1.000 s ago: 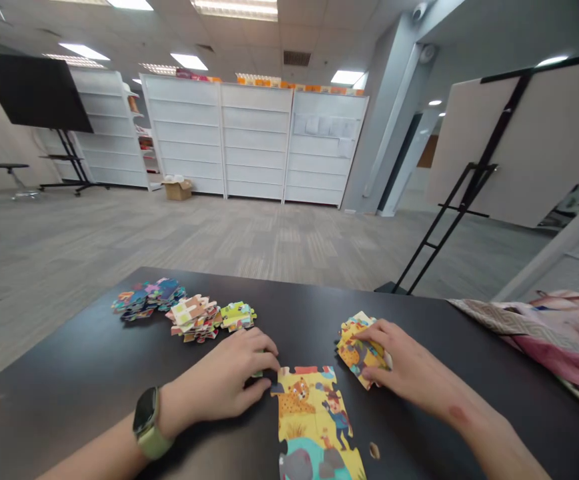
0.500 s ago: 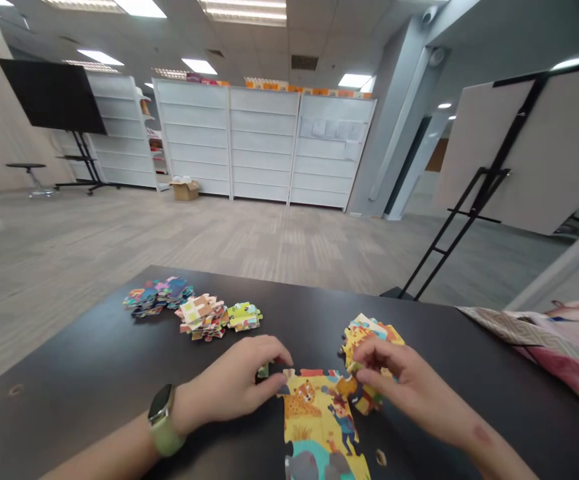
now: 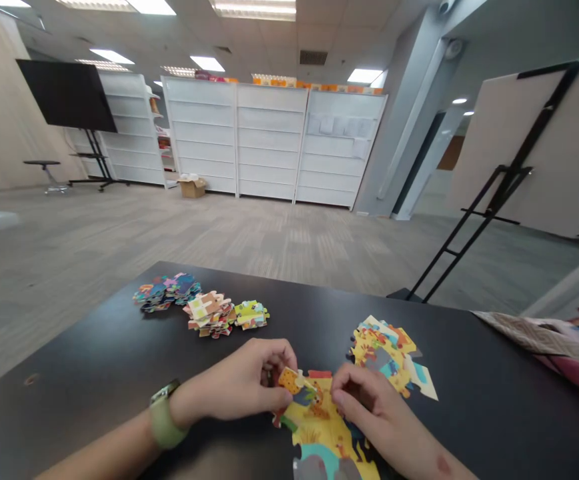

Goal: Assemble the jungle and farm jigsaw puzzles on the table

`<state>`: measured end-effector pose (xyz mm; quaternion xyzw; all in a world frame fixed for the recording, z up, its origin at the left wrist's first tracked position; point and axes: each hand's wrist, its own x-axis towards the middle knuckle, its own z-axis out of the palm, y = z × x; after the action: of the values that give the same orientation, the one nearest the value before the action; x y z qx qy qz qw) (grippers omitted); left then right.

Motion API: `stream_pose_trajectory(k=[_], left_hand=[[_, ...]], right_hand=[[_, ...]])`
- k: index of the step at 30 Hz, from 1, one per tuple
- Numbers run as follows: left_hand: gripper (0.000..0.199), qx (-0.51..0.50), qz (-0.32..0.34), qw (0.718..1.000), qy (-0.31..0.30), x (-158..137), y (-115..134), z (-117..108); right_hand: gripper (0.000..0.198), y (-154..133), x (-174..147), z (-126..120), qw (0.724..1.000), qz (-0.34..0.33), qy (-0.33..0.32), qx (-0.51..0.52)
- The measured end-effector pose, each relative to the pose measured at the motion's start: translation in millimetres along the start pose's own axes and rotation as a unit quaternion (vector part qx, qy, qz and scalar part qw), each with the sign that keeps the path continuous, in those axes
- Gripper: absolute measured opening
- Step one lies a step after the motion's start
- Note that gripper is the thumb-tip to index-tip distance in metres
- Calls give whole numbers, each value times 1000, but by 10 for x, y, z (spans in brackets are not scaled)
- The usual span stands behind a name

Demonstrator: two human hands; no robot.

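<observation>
In the head view, my left hand is closed at the fingertips on a jigsaw piece with an orange spotted pattern. That piece is tilted over the upper left corner of a partly joined jigsaw puzzle, yellow with animals and a figure. A green and red bit of puzzle shows under my left thumb. My right hand is pinched at the puzzle's upper right edge and covers part of it. Whatever lies between its fingertips is hidden.
A pile of yellow jigsaw pieces lies beyond my right hand. Farther left on the black table are a blue pile, a pinkish pile and a green stack. Patterned fabric lies at the right edge.
My right hand has moved left from beside the yellow pile to the puzzle's upper right edge. A spotted piece now shows in my left hand. The view has shifted slightly.
</observation>
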<state>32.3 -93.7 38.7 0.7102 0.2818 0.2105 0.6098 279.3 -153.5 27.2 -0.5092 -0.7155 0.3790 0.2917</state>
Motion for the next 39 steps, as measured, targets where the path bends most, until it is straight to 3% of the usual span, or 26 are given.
stream_pose_trajectory(k=[3,5,8,11,15,19,23,26,31,34,39], left_hand=[[13,27,4,999,-24,-14,38,-92],[16,64,30,997,-28,-25,42,-101],[28,11,13,997,-72,-46,43,-88],[38,-25,-21,993,-111,-68,47,-129],[55,41,-10,997,-67,-74,28,-259],[44,98,-46,994,-28,-44,-25,-294],[27,317,-1,948,34,-28,-37,-228],[19,408,32,911,44,-43,-25,-201],[15,440,53,894,63,-90,11,-249],[25,450,69,888,69,-117,37,-292],[47,452,79,889,16,-107,5,-299]], right_hand=[[23,-8,-39,-6,998,-34,-7,-48],[27,-14,-73,19,995,-63,-21,-69],[36,-21,-109,34,988,-101,-27,-116],[33,-39,-98,0,986,-99,-21,-135],[27,-103,-49,-53,978,-107,-43,-171],[42,-185,-39,-62,970,-87,-92,-206],[43,-226,-44,-59,969,-69,-111,-212],[43,-233,-38,-61,967,-65,-116,-215],[43,-245,-45,-74,968,-57,-119,-214],[43,-254,-51,-81,967,-55,-122,-215],[42,-236,-45,-76,967,-65,-115,-219]])
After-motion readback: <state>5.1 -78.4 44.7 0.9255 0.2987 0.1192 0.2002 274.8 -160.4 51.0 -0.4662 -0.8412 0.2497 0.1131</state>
